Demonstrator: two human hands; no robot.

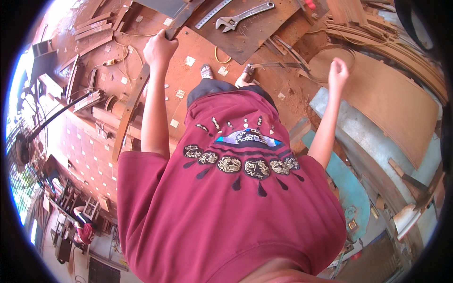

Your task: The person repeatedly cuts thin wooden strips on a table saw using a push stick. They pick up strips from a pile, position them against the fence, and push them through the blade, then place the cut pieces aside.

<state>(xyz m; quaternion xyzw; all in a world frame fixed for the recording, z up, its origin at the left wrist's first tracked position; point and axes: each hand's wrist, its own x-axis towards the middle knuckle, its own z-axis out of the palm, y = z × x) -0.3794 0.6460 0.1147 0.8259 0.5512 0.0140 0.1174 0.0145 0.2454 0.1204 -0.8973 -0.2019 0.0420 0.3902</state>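
One wrench (245, 17) lies near a ruler (213, 13); left hand (160, 47) grips a dark bar (181, 21); right hand (338, 74) curled, contents unclear.

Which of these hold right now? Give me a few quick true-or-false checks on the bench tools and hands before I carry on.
1. The adjustable wrench lies on a brown board. True.
2. The ruler lies to the right of the wrench. False: the ruler is to its left.
3. The left hand is closed on the end of a dark bar. True.
4. The right hand is touching the wrench. False: the right hand is well apart from it, farther right.
5. Another person in a red top is at the lower left. True.
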